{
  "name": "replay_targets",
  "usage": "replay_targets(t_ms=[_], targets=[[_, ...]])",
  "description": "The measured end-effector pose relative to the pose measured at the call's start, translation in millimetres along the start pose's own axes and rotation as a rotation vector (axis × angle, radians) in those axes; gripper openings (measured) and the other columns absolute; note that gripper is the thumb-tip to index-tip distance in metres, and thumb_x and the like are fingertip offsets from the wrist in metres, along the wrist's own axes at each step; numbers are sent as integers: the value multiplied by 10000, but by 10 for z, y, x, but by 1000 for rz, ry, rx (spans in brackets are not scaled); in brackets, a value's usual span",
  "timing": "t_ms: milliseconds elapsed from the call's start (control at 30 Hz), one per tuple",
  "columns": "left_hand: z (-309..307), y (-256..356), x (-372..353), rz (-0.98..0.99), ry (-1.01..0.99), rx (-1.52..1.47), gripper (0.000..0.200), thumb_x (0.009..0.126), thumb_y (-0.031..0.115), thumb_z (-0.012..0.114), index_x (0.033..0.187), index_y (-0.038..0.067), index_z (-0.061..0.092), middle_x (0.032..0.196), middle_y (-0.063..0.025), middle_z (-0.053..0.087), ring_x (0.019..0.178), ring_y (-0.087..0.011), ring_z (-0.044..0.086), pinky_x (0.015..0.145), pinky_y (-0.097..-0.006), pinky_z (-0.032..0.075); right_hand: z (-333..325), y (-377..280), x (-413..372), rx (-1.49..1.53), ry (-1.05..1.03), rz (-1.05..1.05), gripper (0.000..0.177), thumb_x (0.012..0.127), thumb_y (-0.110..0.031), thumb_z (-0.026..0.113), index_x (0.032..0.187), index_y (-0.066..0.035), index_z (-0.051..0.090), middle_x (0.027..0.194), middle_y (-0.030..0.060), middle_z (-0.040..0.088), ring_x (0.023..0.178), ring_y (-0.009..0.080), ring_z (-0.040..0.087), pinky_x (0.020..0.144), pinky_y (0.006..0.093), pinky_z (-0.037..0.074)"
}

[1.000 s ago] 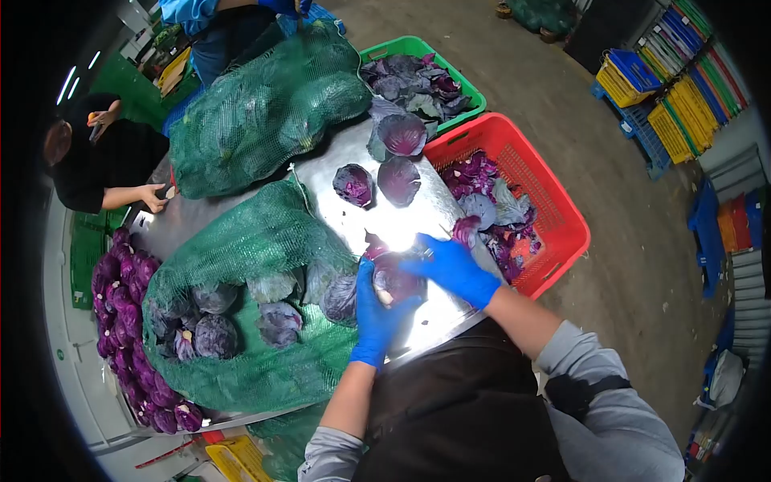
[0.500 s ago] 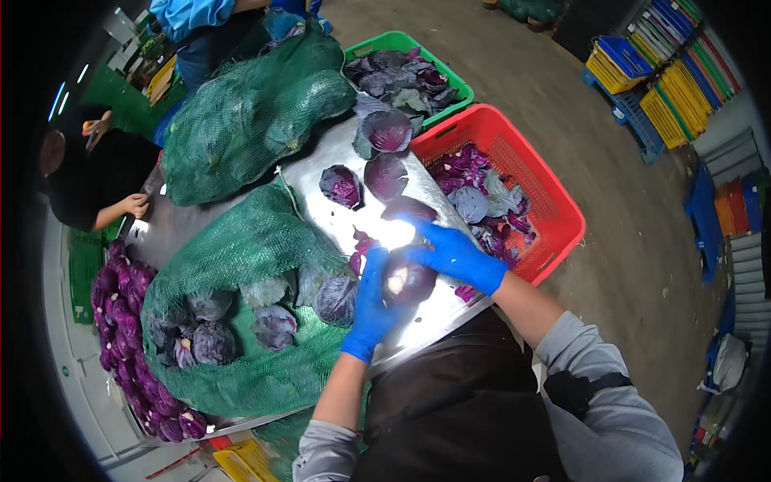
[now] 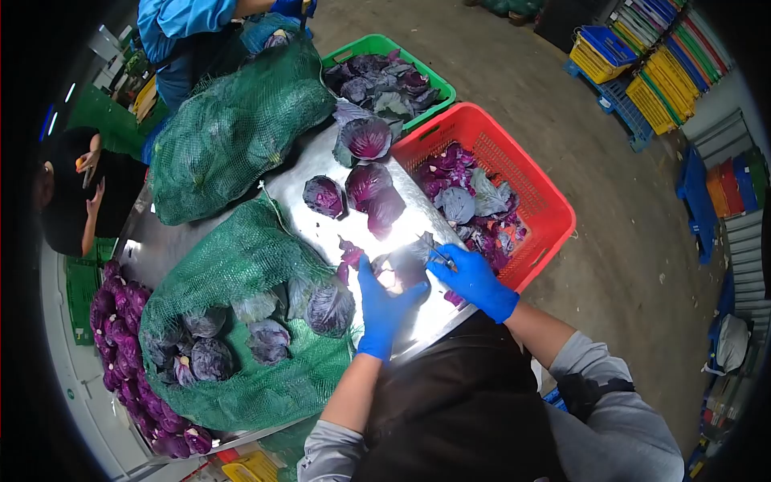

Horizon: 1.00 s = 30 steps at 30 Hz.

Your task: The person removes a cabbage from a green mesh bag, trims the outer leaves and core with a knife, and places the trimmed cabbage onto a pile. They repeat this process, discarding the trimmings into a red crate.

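My left hand point(image 3: 385, 312), in a blue glove, has its thumb and fingers spread against the near-left side of a purple cabbage point(image 3: 401, 271) on the metal table point(image 3: 309, 233). My right hand point(image 3: 470, 281), also gloved in blue, is closed round a small knife point(image 3: 438, 254) at the cabbage's right. Glare washes out part of the cabbage. Loose purple leaves point(image 3: 368, 183) and a small cut head point(image 3: 324, 197) lie beyond it. A purple scrap point(image 3: 350, 254) is just left of the cabbage.
A red crate point(image 3: 530, 217) with leaf scraps stands at the table's right, a green crate point(image 3: 430, 76) behind it. Green net sacks point(image 3: 233, 128) of cabbages cover the left side, beside piled purple heads point(image 3: 128, 345). Two people work nearby, one in blue point(image 3: 181, 28), one in black point(image 3: 116, 181).
My right hand has drawn back from the cabbage, and the knife now shows. My left thumb has spread across the near side. A loose leaf has shifted toward the other leaves.
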State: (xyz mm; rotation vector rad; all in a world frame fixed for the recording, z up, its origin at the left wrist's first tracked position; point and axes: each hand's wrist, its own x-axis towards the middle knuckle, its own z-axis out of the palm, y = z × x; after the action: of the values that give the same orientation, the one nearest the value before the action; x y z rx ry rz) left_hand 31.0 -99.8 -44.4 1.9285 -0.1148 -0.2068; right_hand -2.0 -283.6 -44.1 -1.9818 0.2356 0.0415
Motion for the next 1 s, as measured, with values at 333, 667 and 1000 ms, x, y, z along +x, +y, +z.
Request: replay_targets(t_ms=[333, 667, 1000], targets=[[202, -56, 203, -59, -101, 12, 662, 717, 268, 696, 1227, -16, 384, 1074, -174, 525, 1016, -303, 519, 897, -419, 410, 50, -335, 36, -686, -63, -383, 541, 917, -416, 454, 1356, -114, 362, 531, 95, 544, 427, 260, 561, 375, 383, 412], [104, 300, 42, 23, -105, 298, 828, 641, 288, 767, 1276, -45, 352, 1180, -219, 481, 1107, -355, 472, 966, -427, 367, -74, -278, 404, -216, -96, -135, 330, 924, -341, 484, 1138, -118, 600, 833, 109, 672, 794, 277, 658, 703, 366, 507], [-72, -162, -252, 69, -100, 14, 1190, 535, 355, 857, 1392, -62, 145, 1325, -231, 346, 1210, -338, 406, 1026, -395, 349, -124, 513, 727, -320, 170, 265, 584, 791, -440, 638, 1233, -81, 509, 926, 173, 661, 804, 312, 653, 714, 392, 510]])
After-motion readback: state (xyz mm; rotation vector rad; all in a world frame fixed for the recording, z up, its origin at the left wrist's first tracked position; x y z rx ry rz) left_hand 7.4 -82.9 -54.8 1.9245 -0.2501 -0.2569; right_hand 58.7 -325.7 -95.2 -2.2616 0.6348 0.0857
